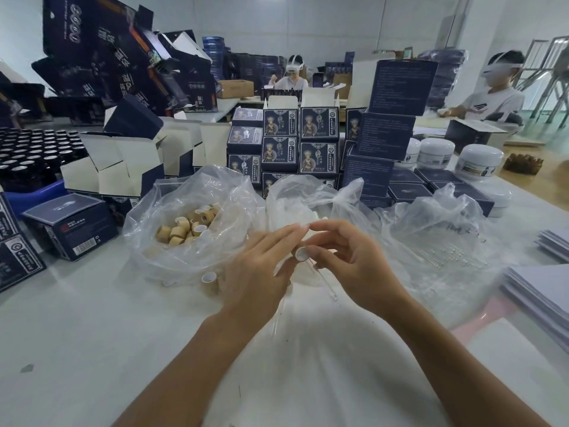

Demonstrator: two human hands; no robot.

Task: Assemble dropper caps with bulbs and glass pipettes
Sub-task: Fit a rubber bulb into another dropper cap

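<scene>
My right hand point(345, 260) pinches a dropper cap point(301, 253) with a white lining, and a glass pipette point(323, 280) slants down from it toward the table. My left hand point(258, 269) is just left of the cap, fingers stretched toward its top; thin glass pipettes point(278, 312) hang below that hand. A clear bag point(191, 223) holds several tan caps point(184, 228). One loose cap point(209, 277) sits by my left hand. A middle bag point(308, 201) holds white bulbs. A right bag point(446, 241) holds glass pipettes point(455, 255).
Stacked dark blue product boxes point(301, 140) stand behind the bags, open cartons point(123, 167) to the left. White jars point(474, 160) sit at the back right. Paper stacks point(542, 291) lie at the right edge. Two people work at tables behind.
</scene>
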